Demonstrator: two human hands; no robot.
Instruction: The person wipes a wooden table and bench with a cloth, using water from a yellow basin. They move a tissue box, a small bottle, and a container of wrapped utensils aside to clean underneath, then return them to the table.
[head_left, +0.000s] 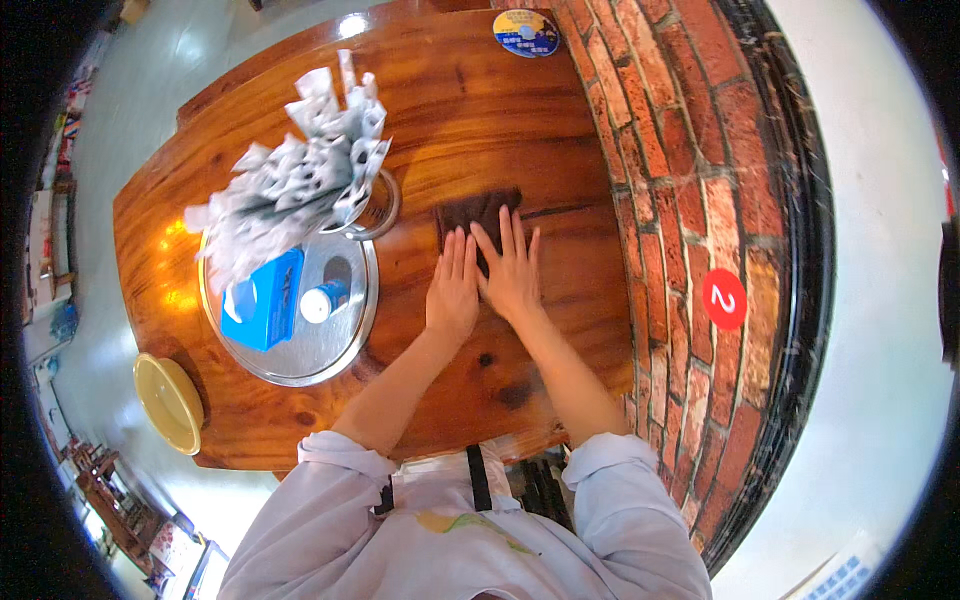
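A dark brown folded cloth (480, 204) lies flat on the wooden table (495, 112). My left hand (453, 289) rests at its near left edge, palm down, with straight fingers held close together. Beside it, my right hand (511, 274) presses flat on the cloth's right part, its fingers spread. Neither hand is closed around the cloth, and the fingers hide some of its near side. The two hands almost touch near the right thumb.
Left of my hands, a round metal tray (330, 360) carries a blue box (262, 300) and a small can (322, 302). Many wrapped white packets (315, 165) stand by a metal ring (388, 206). A yellow basin (169, 405) sits at the left edge; a brick wall (675, 225) borders the right.
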